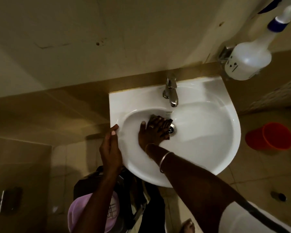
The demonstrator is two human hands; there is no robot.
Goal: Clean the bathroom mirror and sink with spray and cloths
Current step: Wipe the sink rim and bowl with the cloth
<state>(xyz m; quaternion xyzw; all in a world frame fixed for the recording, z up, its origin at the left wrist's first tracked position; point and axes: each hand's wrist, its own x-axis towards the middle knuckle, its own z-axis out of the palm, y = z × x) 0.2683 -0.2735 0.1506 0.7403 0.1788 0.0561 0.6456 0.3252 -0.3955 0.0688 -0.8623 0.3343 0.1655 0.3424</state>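
Observation:
A white wall-mounted sink point(208, 132) fills the middle of the head view, with a chrome tap point(170, 91) at its back and a metal drain point(172, 130) in the bowl. My right hand point(154, 130) lies flat in the bowl just left of the drain, pressing a small dark cloth point(155, 117) whose edges show past the fingertips. My left hand point(110, 148) grips the sink's left rim, thumb on top. A white spray bottle point(249, 61) with a blue collar stands in a wire holder on the wall at the upper right. The mirror is out of view.
An orange plastic cup point(270, 136) lies on the tiled floor right of the sink. A lilac cloth point(77, 214) hangs below my left forearm near a dark bag. A metal fitting point(7, 199) sits at the lower left, and a small dark object point(278, 195) on the floor at right.

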